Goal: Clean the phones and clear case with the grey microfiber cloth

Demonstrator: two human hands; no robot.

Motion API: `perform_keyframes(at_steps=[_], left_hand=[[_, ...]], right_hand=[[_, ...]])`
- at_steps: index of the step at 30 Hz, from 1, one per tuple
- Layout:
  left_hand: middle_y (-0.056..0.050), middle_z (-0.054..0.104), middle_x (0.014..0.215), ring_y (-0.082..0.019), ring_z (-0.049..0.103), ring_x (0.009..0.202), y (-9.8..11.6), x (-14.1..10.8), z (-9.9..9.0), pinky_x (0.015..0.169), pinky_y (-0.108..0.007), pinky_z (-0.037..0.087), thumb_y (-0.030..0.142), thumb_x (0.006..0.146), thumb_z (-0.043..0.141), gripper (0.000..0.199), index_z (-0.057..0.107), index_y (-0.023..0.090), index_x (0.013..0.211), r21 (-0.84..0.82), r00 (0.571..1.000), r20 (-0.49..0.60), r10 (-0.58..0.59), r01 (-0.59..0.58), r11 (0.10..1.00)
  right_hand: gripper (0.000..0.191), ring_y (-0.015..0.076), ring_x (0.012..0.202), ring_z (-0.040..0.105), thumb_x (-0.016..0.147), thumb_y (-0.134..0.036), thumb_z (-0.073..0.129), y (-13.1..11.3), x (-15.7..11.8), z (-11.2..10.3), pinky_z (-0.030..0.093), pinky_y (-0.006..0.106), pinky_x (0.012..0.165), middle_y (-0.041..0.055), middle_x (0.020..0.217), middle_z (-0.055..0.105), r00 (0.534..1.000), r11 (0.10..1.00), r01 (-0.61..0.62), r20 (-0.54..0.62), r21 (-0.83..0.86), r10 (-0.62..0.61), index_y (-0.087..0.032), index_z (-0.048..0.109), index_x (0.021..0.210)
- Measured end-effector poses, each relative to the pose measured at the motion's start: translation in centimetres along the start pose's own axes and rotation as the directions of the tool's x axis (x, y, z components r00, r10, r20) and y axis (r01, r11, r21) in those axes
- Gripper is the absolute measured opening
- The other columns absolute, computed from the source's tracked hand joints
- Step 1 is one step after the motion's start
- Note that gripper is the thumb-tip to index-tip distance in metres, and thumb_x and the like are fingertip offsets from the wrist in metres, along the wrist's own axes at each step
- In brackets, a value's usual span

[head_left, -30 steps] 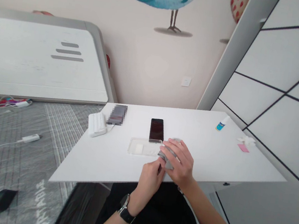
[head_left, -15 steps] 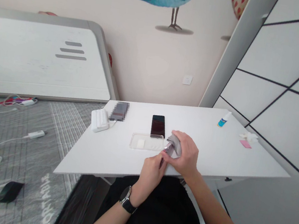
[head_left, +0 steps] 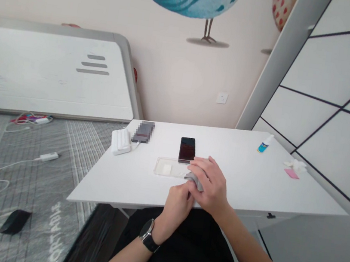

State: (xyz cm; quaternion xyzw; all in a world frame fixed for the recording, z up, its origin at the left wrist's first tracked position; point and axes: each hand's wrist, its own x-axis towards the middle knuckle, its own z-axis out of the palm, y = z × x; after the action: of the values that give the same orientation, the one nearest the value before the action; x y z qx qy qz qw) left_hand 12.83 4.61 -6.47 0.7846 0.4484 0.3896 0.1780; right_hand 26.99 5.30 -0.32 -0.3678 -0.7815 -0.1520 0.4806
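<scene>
Near the front edge of the bench (head_left: 105, 188), your right hand (head_left: 211, 184) is holding the grey cloth (head_left: 199, 185) in a closed grip, likely bunched for fingertip control, while your left hand (head_left: 178, 198) is apparently bracing against it, its grip contents hidden.

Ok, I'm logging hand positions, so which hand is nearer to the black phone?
The right. The right hand has its fingertips by the near right corner of the black phone; the left hand sits farther off, towards the front edge of the table.
</scene>
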Motion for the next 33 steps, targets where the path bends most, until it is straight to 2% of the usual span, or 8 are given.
perform_keyframes(at_steps=[7, 15, 18, 20, 22, 25, 29, 33], left_hand=[[-0.005, 0.07, 0.068, -0.017, 0.064, 0.055, -0.3, 0.2, 0.0, 0.054, -0.025, 0.038, 0.024, 0.1, 0.048, 0.021, 0.061, 0.019, 0.085, -0.005, 1.0, -0.001, 0.002, -0.002, 1.0], [-0.006, 0.072, 0.072, -0.018, 0.066, 0.059, -0.3, 0.1, 0.0, 0.057, -0.025, 0.043, 0.023, 0.1, 0.049, 0.021, 0.062, 0.018, 0.084, 0.01, 0.999, 0.044, 0.022, -0.022, 1.0], [-0.006, 0.075, 0.08, -0.019, 0.071, 0.07, -0.2, -0.1, -0.3, 0.07, -0.028, 0.053, 0.024, 0.101, 0.049, 0.02, 0.066, 0.018, 0.091, 0.001, 0.998, 0.057, 0.024, -0.024, 1.0], [-0.01, 0.078, 0.105, -0.023, 0.074, 0.097, -0.2, -0.2, -0.7, 0.095, -0.039, 0.055, 0.023, 0.102, 0.047, 0.022, 0.068, 0.019, 0.108, -0.029, 0.995, 0.078, 0.064, -0.062, 0.998], [-0.013, 0.069, 0.136, -0.026, 0.062, 0.13, -0.2, -0.1, -1.1, 0.116, -0.05, 0.043, 0.024, 0.104, 0.044, 0.032, 0.062, 0.022, 0.131, -0.079, 0.984, 0.129, 0.122, -0.112, 0.99], [-0.013, 0.052, 0.156, -0.028, 0.04, 0.152, -0.2, 0.2, -1.6, 0.124, -0.058, 0.033, 0.027, 0.107, 0.042, 0.048, 0.041, 0.026, 0.155, -0.108, 0.956, 0.229, 0.185, -0.164, 0.981], [-0.018, 0.045, 0.152, -0.028, 0.05, 0.141, -0.4, 0.4, -1.5, 0.116, -0.05, 0.046, 0.033, 0.107, 0.042, 0.059, 0.026, 0.025, 0.163, -0.027, 0.938, 0.287, 0.194, -0.194, 0.981], [-0.022, 0.049, 0.139, -0.033, 0.052, 0.13, -0.1, 0.1, -0.8, 0.108, -0.052, 0.05, 0.041, 0.102, 0.053, 0.064, 0.035, 0.018, 0.159, 0.185, 0.95, 0.251, 0.187, -0.237, 0.954]], right_hand=[[0.054, 0.0332, 0.113, 0.066, 0.088, -0.049, 0.067, 0.9, -0.2, -0.3, 0.058, 0.049, 0.094, 0.0172, 0.121, 0.068, 0.966, 0.967, -0.255, 0.046, -0.007, 0.255, -0.016, 0.056, 0.13], [0.022, 0.0284, 0.117, 0.064, 0.09, -0.021, 0.056, 0.4, 0.1, -0.2, 0.052, 0.052, 0.105, 0.0083, 0.11, 0.067, 1.0, 0.996, 0.028, -0.009, 0.09, -0.027, -0.023, 0.061, 0.112], [0.028, 0.0276, 0.101, 0.066, 0.088, -0.034, 0.064, 0.4, -0.3, -0.3, 0.059, 0.045, 0.085, 0.0102, 0.107, 0.063, 0.99, 0.984, -0.14, 0.029, 0.114, 0.137, -0.021, 0.057, 0.112], [0.034, 0.027, 0.095, 0.065, 0.087, -0.039, 0.064, 0.3, -0.9, -0.7, 0.06, 0.042, 0.078, 0.0111, 0.107, 0.059, 0.965, 0.95, -0.26, 0.076, 0.171, 0.251, -0.02, 0.053, 0.114], [0.034, 0.0289, 0.106, 0.065, 0.089, -0.038, 0.061, 0.2, -1.5, -1.2, 0.059, 0.044, 0.086, 0.013, 0.114, 0.057, 0.953, 0.925, -0.298, 0.12, 0.235, 0.277, -0.021, 0.051, 0.117], [0.033, 0.0333, 0.134, 0.054, 0.093, -0.037, 0.057, 0.5, -2.7, -2.2, 0.051, 0.052, 0.105, 0.0174, 0.136, 0.052, 0.952, 0.901, -0.303, 0.144, 0.31, 0.27, -0.023, 0.05, 0.122], [0.035, 0.0343, 0.144, 0.046, 0.102, -0.04, 0.045, 1.4, -5.2, -2.6, 0.041, 0.057, 0.116, 0.0172, 0.154, 0.047, 0.925, 0.846, -0.377, 0.1, 0.377, 0.367, -0.023, 0.051, 0.132], [0.041, 0.0305, 0.141, 0.051, 0.107, -0.038, 0.037, 1.8, -7.7, -2.0, 0.04, 0.055, 0.118, 0.0144, 0.158, 0.048, 0.838, 0.747, -0.515, 0.065, 0.421, 0.541, -0.023, 0.05, 0.143]])
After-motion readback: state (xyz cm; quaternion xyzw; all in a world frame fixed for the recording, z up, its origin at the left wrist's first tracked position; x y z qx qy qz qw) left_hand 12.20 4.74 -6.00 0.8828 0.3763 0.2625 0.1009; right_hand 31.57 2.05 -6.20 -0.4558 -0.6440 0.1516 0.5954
